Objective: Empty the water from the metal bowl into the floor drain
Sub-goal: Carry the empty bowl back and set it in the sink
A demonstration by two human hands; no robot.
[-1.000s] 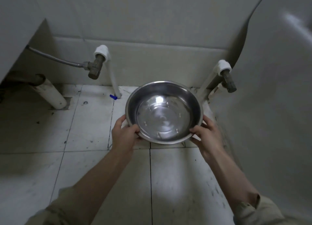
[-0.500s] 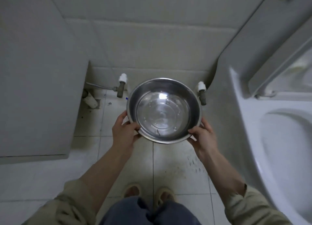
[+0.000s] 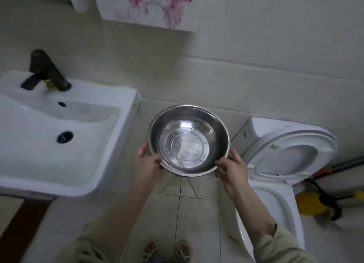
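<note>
Your left hand (image 3: 146,160) and right hand (image 3: 231,165) each grip the bowl (image 3: 189,140) rim. Tip it too fast and leftover water could splash your feet (image 3: 151,250).

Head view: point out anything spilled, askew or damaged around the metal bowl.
Nothing looks spilled or damaged. The left hand and right hand grip the metal bowl by its rim, roughly level. The only blemish is dark specks on the floor tiles beside the toilet.
</note>
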